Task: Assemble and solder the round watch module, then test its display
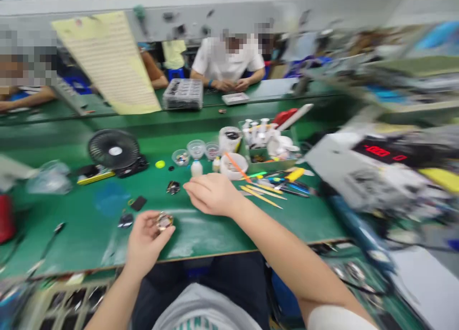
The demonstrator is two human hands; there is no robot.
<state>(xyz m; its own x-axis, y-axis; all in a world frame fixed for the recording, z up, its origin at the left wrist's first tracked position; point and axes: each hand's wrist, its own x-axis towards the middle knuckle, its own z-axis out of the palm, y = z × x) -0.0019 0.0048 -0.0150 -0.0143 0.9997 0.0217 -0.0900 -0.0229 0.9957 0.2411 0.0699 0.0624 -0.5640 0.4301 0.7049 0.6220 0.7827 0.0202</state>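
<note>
My left hand [148,236] is closed around a small round metal watch case [164,221], holding it between thumb and fingers just above the green bench. To its upper right, my right hand [211,193] reaches over the bench with fingers pressed together; whatever they may pinch is hidden. A dark, shiny small part [173,187] lies just left of my right fingertips. Behind that hand stands a small white bottle [196,168]. Left of my left hand lie another dark small part [125,220] and a black square piece [138,203].
Tweezers, pens and sticks [265,196] lie right of my right hand, near a white tub [234,166] and a green organizer box [268,163]. A black fan [114,150] stands at left. The device with a red display [380,152] is at right. A co-worker [229,62] sits opposite.
</note>
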